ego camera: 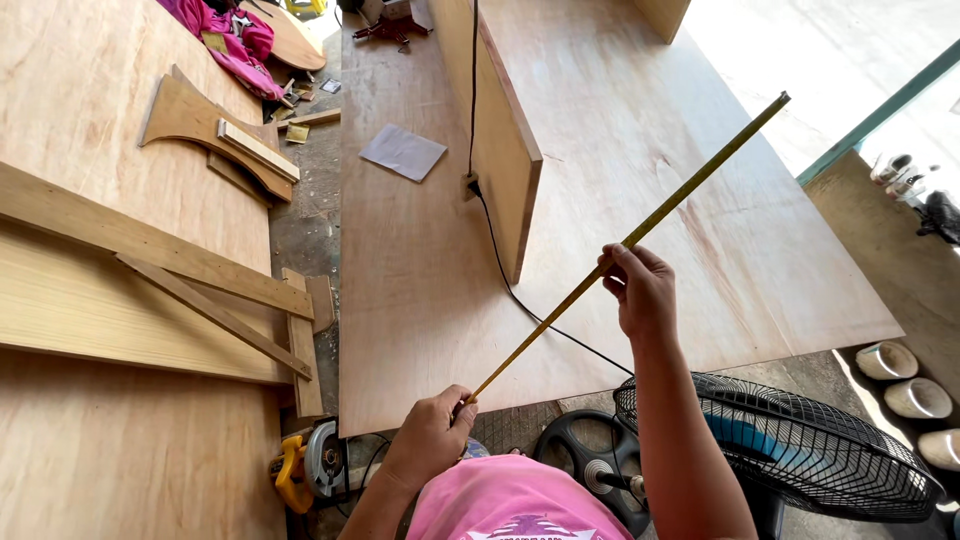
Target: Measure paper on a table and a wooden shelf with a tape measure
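Note:
A yellow measuring tape stretches diagonally from lower left to upper right above a large plywood sheet. My left hand grips the tape's case at the near edge of the sheet. My right hand pinches the blade about midway along its length. The tape's far tip hangs over the right part of the sheet. An upright plywood panel stands on edge on the sheet, left of the blade.
A black cable runs down past the upright panel. A floor fan sits at the lower right. A circular saw lies by the near edge. Planks and cut wood shapes rest on boards at left. A grey paper sheet lies on the plywood.

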